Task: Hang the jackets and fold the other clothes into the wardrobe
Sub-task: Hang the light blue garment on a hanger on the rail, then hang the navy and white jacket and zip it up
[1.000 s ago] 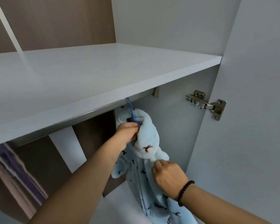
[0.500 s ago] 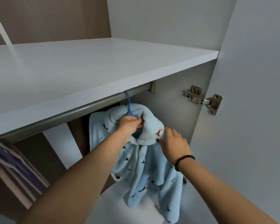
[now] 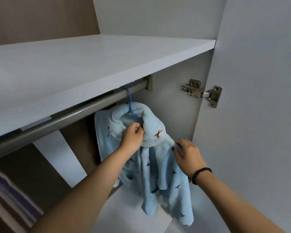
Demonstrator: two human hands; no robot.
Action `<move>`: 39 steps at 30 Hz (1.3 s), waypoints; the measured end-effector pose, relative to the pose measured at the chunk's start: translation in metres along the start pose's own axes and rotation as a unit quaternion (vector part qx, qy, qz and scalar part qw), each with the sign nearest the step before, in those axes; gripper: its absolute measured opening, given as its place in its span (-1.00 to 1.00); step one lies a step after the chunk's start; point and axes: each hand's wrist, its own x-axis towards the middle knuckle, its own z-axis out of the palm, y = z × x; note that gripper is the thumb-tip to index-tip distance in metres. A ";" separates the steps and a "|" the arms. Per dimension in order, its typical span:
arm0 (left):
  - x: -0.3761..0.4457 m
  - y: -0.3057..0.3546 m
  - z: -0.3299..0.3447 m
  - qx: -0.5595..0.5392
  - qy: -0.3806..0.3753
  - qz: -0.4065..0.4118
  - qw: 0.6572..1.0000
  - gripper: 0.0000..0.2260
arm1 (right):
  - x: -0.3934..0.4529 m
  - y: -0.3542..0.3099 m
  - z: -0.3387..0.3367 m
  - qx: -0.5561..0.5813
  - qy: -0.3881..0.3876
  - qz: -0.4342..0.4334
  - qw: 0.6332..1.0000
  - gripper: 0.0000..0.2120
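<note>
Both arms reach into the wardrobe. The right hand, a dark bead bracelet on its wrist, pinches the jacket's front edge just under the collar, fingers curled on the cloth. The left hand grips the collar's inner fold; its fingertips are buried in the fleece. The pale blue fleece jacket, soft and dotted with small dark birds, hangs from a thin blue hanger hooked over the grey metal rail beneath the smooth white shelf. The hanger's shoulders are hidden inside the fabric.
</note>
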 end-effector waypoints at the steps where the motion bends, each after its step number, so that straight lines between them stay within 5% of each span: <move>1: -0.007 -0.001 0.000 0.018 0.007 0.011 1.000 -0.85 | -0.005 0.001 -0.001 0.008 0.001 0.002 1.000 -0.86; 16: -0.134 0.023 0.035 0.183 -0.036 0.009 0.982 -0.57 | -0.090 0.024 -0.064 0.018 -0.086 -0.036 0.996 -0.59; 28: -0.305 0.069 0.177 0.227 -0.138 0.045 0.963 -0.56 | -0.240 0.117 -0.192 -0.026 -0.134 -0.079 0.987 -0.61; 39: -0.401 0.130 0.331 0.210 -0.273 0.123 0.931 -0.58 | -0.350 0.225 -0.318 -0.054 -0.085 0.022 0.995 -0.65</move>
